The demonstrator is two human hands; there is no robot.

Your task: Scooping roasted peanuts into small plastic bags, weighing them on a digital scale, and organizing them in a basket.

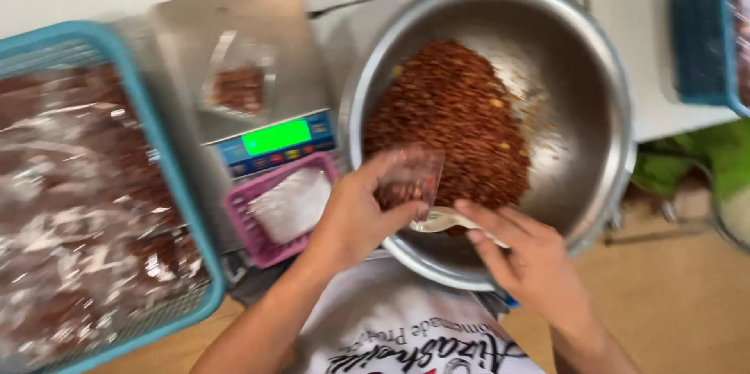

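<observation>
A blue basket (168,171) of filled bags sat left of the scale (273,140). The bowl (594,93) held the red flakes (449,116). The left hand (355,214) pinched a small bag (410,179) open over them; the right hand (531,261) gripped a white spoon (441,220) at its mouth. Filling looked underway; spooning next would need a steady bag.
</observation>
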